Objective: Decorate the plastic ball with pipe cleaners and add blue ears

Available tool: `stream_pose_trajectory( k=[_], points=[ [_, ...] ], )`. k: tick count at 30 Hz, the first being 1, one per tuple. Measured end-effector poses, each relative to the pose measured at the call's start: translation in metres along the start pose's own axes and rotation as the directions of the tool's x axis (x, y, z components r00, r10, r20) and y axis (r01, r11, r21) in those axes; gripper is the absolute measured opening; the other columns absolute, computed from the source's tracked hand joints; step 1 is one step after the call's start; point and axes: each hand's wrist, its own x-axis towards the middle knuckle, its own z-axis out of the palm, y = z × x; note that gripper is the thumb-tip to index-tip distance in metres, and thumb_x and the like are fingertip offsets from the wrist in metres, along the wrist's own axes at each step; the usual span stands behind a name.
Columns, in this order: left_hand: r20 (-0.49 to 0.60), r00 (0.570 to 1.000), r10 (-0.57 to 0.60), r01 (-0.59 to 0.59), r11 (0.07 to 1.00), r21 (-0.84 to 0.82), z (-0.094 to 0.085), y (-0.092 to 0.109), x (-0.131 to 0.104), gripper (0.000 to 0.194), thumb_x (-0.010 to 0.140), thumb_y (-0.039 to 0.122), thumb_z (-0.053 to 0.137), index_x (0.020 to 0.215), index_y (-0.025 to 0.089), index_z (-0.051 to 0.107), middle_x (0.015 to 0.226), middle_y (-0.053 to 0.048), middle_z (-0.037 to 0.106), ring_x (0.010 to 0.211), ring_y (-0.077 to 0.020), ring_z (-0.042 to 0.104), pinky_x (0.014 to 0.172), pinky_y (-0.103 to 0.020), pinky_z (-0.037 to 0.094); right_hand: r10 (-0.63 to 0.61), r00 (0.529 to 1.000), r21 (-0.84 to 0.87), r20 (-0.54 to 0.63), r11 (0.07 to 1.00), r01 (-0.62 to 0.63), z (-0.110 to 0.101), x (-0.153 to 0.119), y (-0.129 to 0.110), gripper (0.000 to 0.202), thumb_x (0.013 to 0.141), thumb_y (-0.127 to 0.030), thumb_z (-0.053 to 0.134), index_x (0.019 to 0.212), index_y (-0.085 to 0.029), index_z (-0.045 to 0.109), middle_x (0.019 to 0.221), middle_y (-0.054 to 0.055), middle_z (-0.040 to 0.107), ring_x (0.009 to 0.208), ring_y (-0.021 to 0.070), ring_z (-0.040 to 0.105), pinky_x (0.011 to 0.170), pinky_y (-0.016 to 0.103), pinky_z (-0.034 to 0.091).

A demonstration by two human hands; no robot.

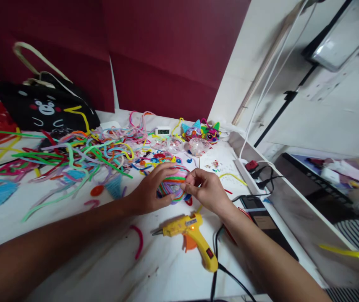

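Fuzzy striped ball point(176, 181) in hand

Round and banded, it is beyond the glue gun point(192, 230) (smooth yellow plastic) on the tabletop point(100, 260). The left hand point(149, 188) arches over, its grip clasping the ball between fingers and thumb. The right hand point(209, 191) bends inward at the ball's right side; what its grip pinches, I cannot tell.

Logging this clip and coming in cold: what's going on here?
A person's left hand holds a striped, colourful ball above the table, while the right hand works at its side with the fingertips; whether they pinch anything is hard to tell. A yellow glue gun lies unheld nearer the person, its nozzle pointing left. Pipe cleaners are heaped to the left, and two colourful figures sit at the back.
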Motion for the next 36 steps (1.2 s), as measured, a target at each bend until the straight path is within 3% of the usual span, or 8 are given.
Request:
stream_pose_trajectory(
  k=[14, 31, 36],
  points=[
    [0.001, 0.999, -0.044, 0.044, 0.999, 0.013, 0.0, 0.001, -0.001, 0.057, 0.076, 0.015, 0.066, 0.127, 0.019, 0.043, 0.135, -0.016, 0.045, 0.129, -0.0307, 0.044, 0.106, -0.05, 0.039, -0.045, 0.999, 0.037, 0.0, 0.998, 0.045, -0.0003, -0.0059, 0.0074, 0.016, 0.072, -0.027, 0.07, 0.082, -0.018, 0.062, 0.07, -0.002, 0.059, 0.059, 0.0106, 0.053, 0.055, 0.022, 0.04],
    [-0.002, 0.999, -0.042, 0.042, 0.998, 0.047, 0.0017, 0.0032, -0.0005, 0.055, 0.076, 0.016, 0.063, 0.127, 0.02, 0.043, 0.134, -0.015, 0.045, 0.127, -0.0299, 0.044, 0.106, -0.048, 0.038, 0.016, 0.999, 0.163, -0.043, 0.987, -0.009, 0.0067, -0.0056, 0.0073, 0.013, 0.067, -0.023, 0.068, 0.075, -0.019, 0.059, 0.061, -0.004, 0.056, 0.052, 0.0097, 0.05, 0.051, 0.023, 0.039],
    [0.021, 0.998, -0.059, 0.059, 0.998, 0.003, -0.0002, -0.0002, -0.0025, 0.044, 0.087, 0.022, 0.053, 0.129, 0.021, 0.045, 0.135, -0.012, 0.045, 0.13, -0.028, 0.042, 0.108, -0.047, 0.036, 0.026, 0.998, 0.182, -0.062, 0.983, -0.014, 0.0081, -0.0057, 0.0065, 0.013, 0.066, -0.023, 0.069, 0.074, -0.018, 0.059, 0.059, -0.004, 0.056, 0.051, 0.0096, 0.049, 0.05, 0.023, 0.039]
  ],
)
